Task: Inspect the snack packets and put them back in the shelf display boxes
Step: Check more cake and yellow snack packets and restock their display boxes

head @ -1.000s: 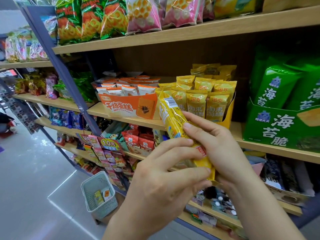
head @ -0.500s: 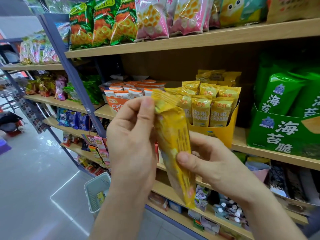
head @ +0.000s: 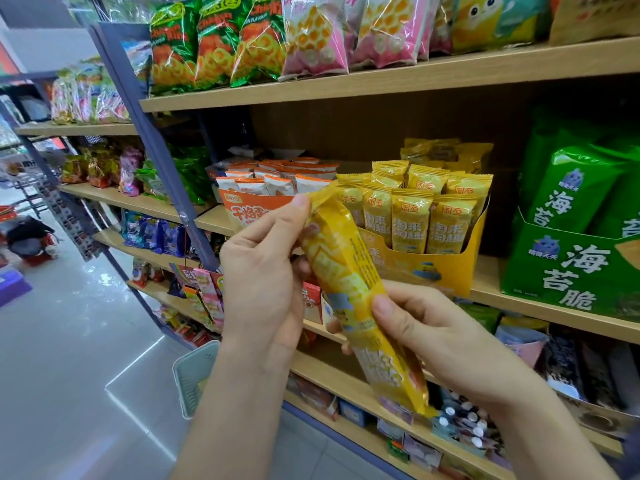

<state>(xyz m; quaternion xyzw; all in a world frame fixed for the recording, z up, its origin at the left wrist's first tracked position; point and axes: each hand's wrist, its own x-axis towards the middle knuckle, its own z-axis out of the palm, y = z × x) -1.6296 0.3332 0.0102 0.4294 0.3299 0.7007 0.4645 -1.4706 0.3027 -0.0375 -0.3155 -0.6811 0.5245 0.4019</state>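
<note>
A long yellow snack packet (head: pixel 349 282) is held upright and tilted in front of the shelf. My left hand (head: pixel 263 271) pinches its crimped top end. My right hand (head: pixel 436 337) grips its lower half, thumb on the front, fingers behind. Just behind it on the middle shelf stands the yellow display box (head: pixel 450 268), filled with several matching yellow packets (head: pixel 412 220). Left of that box is an orange display box (head: pixel 249 209) holding several white-and-orange packets.
A green display box (head: pixel 571 271) with tall green bags stands at the right. Snack bags (head: pixel 256 39) line the top shelf. Lower shelves carry small goods. A pale green basket (head: pixel 192 379) sits on the floor below my left arm. The aisle floor lies at the left.
The packet has been turned from its barcode side, lying across both hands, to upright. My left hand moved up to its top end. The view came closer to the shelf.
</note>
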